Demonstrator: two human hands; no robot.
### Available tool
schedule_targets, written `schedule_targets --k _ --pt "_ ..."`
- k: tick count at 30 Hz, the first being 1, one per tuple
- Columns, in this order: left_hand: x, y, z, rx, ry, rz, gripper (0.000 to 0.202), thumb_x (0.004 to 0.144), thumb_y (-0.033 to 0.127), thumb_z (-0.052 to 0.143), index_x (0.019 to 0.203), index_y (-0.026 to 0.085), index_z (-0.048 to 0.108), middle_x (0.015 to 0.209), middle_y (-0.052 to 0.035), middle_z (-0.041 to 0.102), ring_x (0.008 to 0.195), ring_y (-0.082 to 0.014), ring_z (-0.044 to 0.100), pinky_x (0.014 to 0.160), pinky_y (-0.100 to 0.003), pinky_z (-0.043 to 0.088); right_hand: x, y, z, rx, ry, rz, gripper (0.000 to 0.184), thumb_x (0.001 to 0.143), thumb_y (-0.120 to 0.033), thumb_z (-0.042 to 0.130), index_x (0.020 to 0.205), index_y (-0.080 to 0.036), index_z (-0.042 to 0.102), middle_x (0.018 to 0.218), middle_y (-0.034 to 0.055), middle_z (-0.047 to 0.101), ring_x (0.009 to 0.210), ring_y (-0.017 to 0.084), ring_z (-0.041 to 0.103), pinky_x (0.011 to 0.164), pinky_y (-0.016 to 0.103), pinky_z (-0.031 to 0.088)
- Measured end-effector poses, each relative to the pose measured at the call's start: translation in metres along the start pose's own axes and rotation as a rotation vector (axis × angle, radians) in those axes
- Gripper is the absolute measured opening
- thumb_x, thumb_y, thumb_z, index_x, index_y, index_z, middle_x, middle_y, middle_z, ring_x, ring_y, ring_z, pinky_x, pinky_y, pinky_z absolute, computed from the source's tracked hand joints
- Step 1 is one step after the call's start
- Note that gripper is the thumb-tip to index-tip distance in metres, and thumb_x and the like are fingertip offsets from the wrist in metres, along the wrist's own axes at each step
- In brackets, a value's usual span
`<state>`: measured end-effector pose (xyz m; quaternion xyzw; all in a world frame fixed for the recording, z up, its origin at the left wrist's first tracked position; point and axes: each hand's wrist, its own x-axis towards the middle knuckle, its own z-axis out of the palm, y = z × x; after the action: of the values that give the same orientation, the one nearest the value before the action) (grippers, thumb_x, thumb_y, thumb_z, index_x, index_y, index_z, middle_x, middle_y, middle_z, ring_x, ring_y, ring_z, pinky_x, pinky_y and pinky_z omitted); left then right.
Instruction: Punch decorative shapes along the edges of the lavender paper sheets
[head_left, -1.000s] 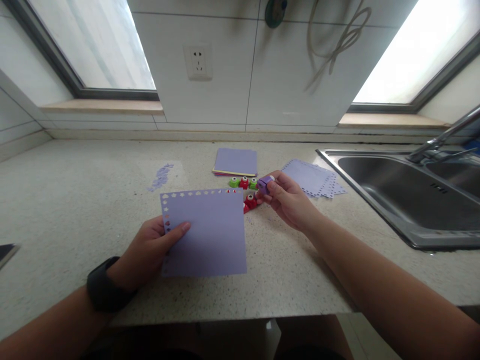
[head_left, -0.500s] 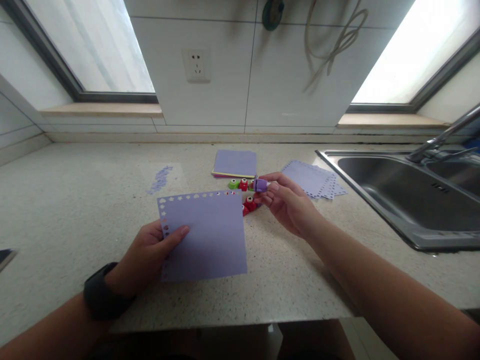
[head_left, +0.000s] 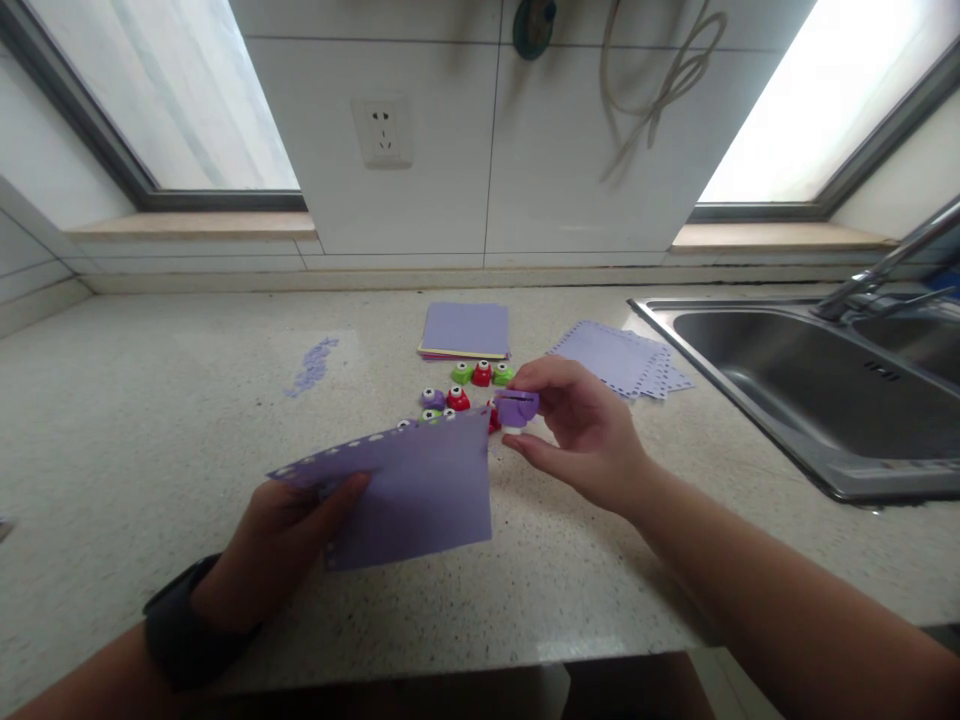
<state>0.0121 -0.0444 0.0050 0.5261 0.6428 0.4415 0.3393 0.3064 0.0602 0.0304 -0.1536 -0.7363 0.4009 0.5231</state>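
Observation:
A sheet of purple paper (head_left: 420,495) is gripped by my left hand (head_left: 292,530), thumb on top and fingers behind it. Small cut-out shapes run along its far and left edges, and the sheet is tilted and bent. My right hand (head_left: 589,430) pinches a purple craft punch (head_left: 517,408) between thumb and fingers, close to the sheet's far right corner. Beyond the sheet several more craft punches stand on the counter, among them a red punch (head_left: 482,374), a green punch (head_left: 461,373) and a purple punch (head_left: 433,398). The paper partly hides the nearest ones.
Behind the punches lies a stack of purple paper (head_left: 465,328) with yellow and pink edges. Sheets with punched edges (head_left: 611,355) are fanned out beside the steel sink (head_left: 750,400). Purple paper scraps (head_left: 311,368) are heaped on the speckled counter (head_left: 187,400) at the left.
My right hand has turned the purple punch and brought it slightly lower, nearer the sheet's corner. My left hand has tipped the paper, its far left corner now lower, uncovering more punches behind.

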Motion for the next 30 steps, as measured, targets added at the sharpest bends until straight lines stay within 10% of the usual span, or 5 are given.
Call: schedule_targets --k 8,30 --pt "0.001 0.003 -0.001 0.047 0.012 0.120 0.011 0.088 0.041 0.076 0.090 0.035 0.084 0.096 0.0018 0.085 0.089 -0.0282 0.076 0.082 -0.032 0.060 -0.002 -0.006 -0.003 -0.206 -0.040 -0.263 0.053 0.077 -0.011 0.083 0.122 -0.033 0.066 0.108 0.0063 0.071 0.099 0.027 0.068 0.086 0.046 0.061" --pt "-0.004 -0.003 -0.004 -0.060 -0.018 0.121 0.010 0.088 0.035 0.080 0.096 0.035 0.086 0.103 0.0018 0.086 0.094 -0.0260 0.079 0.082 -0.031 0.065 -0.004 -0.014 -0.007 -0.278 -0.126 -0.299 0.067 0.079 -0.016 0.084 0.140 -0.033 0.061 0.119 0.0083 0.074 0.108 0.029 0.071 0.092 0.048 0.061"
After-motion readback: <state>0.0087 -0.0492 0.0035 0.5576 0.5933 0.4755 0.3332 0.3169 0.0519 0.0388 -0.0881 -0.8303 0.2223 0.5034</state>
